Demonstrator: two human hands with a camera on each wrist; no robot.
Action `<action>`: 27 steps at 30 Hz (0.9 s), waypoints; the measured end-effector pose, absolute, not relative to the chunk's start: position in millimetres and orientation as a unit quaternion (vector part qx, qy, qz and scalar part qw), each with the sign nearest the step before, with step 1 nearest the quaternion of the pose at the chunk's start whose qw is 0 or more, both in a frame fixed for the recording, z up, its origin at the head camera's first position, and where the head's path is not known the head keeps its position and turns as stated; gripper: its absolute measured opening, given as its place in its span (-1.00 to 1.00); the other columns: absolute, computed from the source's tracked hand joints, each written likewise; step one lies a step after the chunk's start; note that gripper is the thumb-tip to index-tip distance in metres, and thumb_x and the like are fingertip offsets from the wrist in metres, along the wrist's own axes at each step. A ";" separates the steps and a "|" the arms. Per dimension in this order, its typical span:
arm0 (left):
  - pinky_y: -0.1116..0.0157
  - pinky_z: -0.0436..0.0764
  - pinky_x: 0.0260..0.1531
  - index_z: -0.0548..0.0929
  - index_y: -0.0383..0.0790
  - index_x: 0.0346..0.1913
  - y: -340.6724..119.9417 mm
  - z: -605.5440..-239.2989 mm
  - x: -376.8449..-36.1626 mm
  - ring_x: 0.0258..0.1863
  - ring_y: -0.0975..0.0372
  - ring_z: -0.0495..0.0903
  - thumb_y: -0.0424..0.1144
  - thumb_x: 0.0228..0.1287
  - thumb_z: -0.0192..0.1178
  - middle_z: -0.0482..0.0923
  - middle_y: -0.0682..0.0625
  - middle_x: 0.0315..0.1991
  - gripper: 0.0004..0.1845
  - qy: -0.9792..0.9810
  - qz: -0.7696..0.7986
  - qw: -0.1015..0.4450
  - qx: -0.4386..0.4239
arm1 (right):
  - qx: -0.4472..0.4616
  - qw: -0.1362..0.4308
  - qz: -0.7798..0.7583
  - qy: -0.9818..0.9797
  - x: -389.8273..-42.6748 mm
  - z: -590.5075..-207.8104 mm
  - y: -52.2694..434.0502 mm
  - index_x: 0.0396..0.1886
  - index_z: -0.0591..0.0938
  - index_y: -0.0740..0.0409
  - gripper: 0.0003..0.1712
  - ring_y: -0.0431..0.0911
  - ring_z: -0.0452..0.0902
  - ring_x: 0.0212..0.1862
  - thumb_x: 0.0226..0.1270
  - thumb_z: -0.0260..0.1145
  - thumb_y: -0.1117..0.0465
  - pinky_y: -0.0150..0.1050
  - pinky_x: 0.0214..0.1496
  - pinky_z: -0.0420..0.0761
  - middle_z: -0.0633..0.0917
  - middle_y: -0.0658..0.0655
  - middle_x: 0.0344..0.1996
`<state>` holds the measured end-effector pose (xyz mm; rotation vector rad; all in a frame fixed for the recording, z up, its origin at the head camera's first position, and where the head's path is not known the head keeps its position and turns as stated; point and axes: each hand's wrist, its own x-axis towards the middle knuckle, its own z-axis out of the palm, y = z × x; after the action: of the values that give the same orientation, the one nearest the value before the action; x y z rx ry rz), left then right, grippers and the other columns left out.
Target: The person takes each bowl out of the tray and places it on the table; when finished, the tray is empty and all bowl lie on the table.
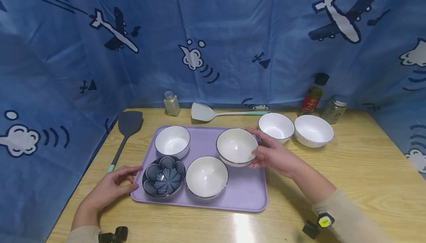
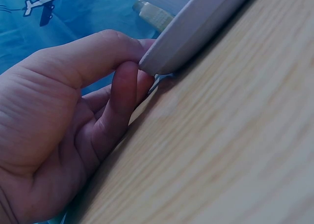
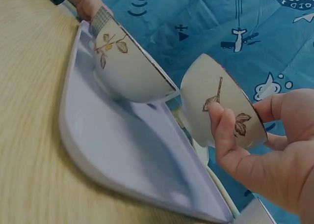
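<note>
My right hand (image 1: 271, 154) grips a cream bowl (image 1: 237, 145) by its right side, with fingers on the outer wall and at the rim. Brown leaves decorate this bowl's outside in the right wrist view, where it appears raised over the purple tray (image 3: 132, 145). Another cream bowl (image 1: 207, 177) sits on the tray's front half, beside a dark blue petal-patterned bowl (image 1: 164, 176). Behind them stands a white bowl (image 1: 172, 141). At the tray's left edge, my left hand (image 1: 111, 187) holds the rim (image 2: 169, 47) between thumb and fingers.
Two white bowls (image 1: 276, 126) (image 1: 313, 130) stand right of the tray. A dark spatula (image 1: 129, 122) lies left, a pale spatula (image 1: 203, 112) behind. A small shaker jar (image 1: 171, 103), a red-labelled bottle (image 1: 311, 98) and a glass jar (image 1: 334, 109) line the blue curtain (image 1: 226, 50).
</note>
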<state>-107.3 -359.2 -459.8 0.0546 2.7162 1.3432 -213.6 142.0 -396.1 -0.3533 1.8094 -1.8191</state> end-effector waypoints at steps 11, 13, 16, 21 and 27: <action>0.61 0.38 -0.02 0.54 -0.11 0.32 -358.4 -463.3 -110.4 -0.07 0.32 0.55 -0.10 0.20 0.42 0.54 -0.03 0.05 -0.38 0.893 0.444 0.061 0.024 | -0.181 0.302 -0.648 0.676 -193.5 -395.3 190.2 0.62 -0.02 -0.07 -0.09 0.05 0.70 -0.23 0.37 0.05 0.47 -0.05 -0.10 0.70 0.22 0.48 0.36; 0.61 0.38 -0.02 0.54 -0.11 0.32 -358.6 -463.2 -110.4 -0.08 0.33 0.54 -0.09 0.21 0.42 0.53 -0.04 0.06 -0.38 0.894 0.444 0.062 0.023 | -0.189 0.305 -0.642 0.678 -192.0 -395.8 199.6 0.62 -0.01 -0.08 -0.09 0.05 0.70 -0.21 0.37 0.05 0.47 -0.06 -0.10 0.70 0.24 0.48 0.34; 0.60 0.40 -0.04 0.53 -0.13 0.33 -359.3 -462.1 -109.9 -0.09 0.32 0.55 -0.10 0.21 0.42 0.53 -0.06 0.09 -0.38 0.893 0.444 0.062 0.027 | -0.201 0.308 -0.633 0.681 -191.9 -397.4 213.2 0.63 -0.02 -0.09 -0.09 0.07 0.69 -0.19 0.37 0.04 0.48 -0.11 -0.15 0.70 0.24 0.48 0.33; 0.57 0.41 -0.07 0.54 -0.15 0.32 -359.4 -459.6 -108.8 -0.12 0.32 0.55 -0.12 0.22 0.41 0.52 -0.07 0.11 -0.39 0.889 0.453 0.062 0.034 | -0.213 0.310 -0.616 0.692 -192.2 -402.2 233.1 0.63 -0.04 -0.07 -0.07 0.10 0.69 -0.18 0.34 0.00 0.51 -0.13 -0.21 0.69 0.14 0.52 0.37; 0.57 0.41 -0.05 0.53 -0.14 0.33 -360.3 -459.3 -107.6 -0.10 0.33 0.55 -0.13 0.23 0.40 0.52 -0.08 0.10 -0.40 0.887 0.456 0.064 0.030 | -0.201 0.299 -0.603 0.711 -194.1 -408.4 249.5 0.63 -0.06 -0.09 -0.06 0.11 0.70 -0.22 0.32 -0.02 0.51 -0.06 -0.19 0.70 0.15 0.53 0.32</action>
<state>-107.6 -360.3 -459.3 0.0915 2.6790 1.3773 -194.1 249.5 -408.4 -0.5342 1.8886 -1.6019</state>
